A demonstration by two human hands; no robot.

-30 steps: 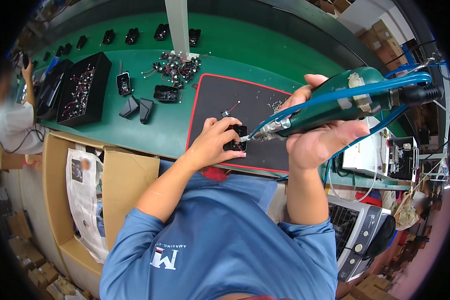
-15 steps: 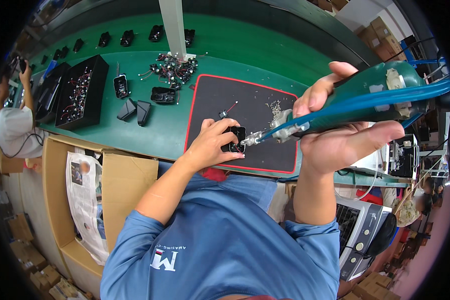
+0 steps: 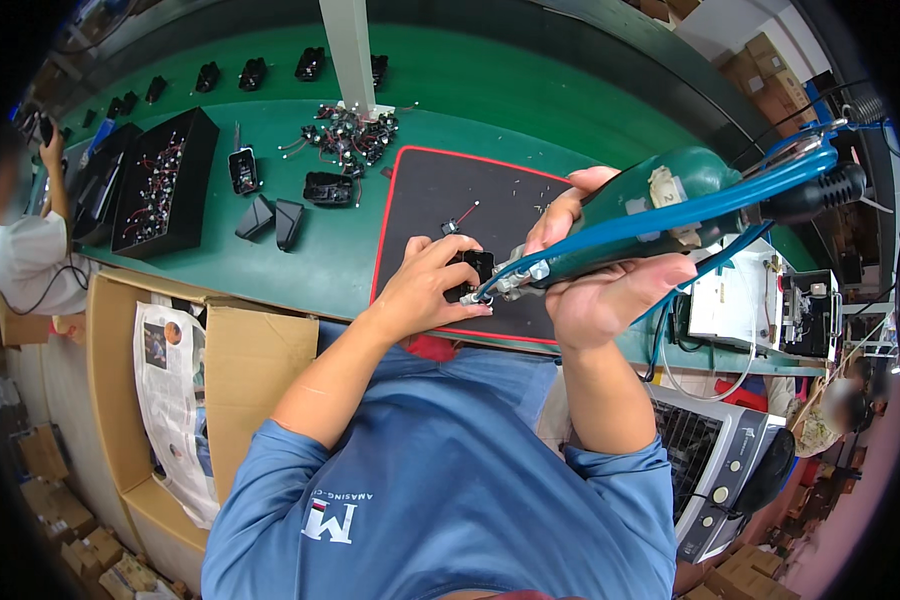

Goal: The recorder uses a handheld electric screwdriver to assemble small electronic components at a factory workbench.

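On a black mat with a red rim [image 3: 420, 185], my left hand [image 3: 420, 285] grips a small open black plastic housing [image 3: 483, 264] by its sides. My right hand [image 3: 598, 298] is wrapped round a green power screwdriver [image 3: 635, 205] with blue hoses, held tilted, its thumb lying along the body. The screwdriver's metal tip reaches into the near right part of the housing; what it touches inside is hidden. Just beyond my left hand lies a small black part with a red wire [image 3: 450, 227]. Tiny screws [image 3: 548, 195] show partly behind the right hand's fingers.
A tangle of small wired parts [image 3: 345, 135] lies by a post [image 3: 350, 60]. Left of the mat are black housings [image 3: 328, 189] and a black bin of parts [image 3: 198, 135]. A cardboard box [image 3: 260, 400] stands at the near left. Another person [image 3: 30, 250] sits far left.
The screwdriver and my right hand have moved left and nearer, and its tip has gone further into the housing. My left hand stays put on the housing.
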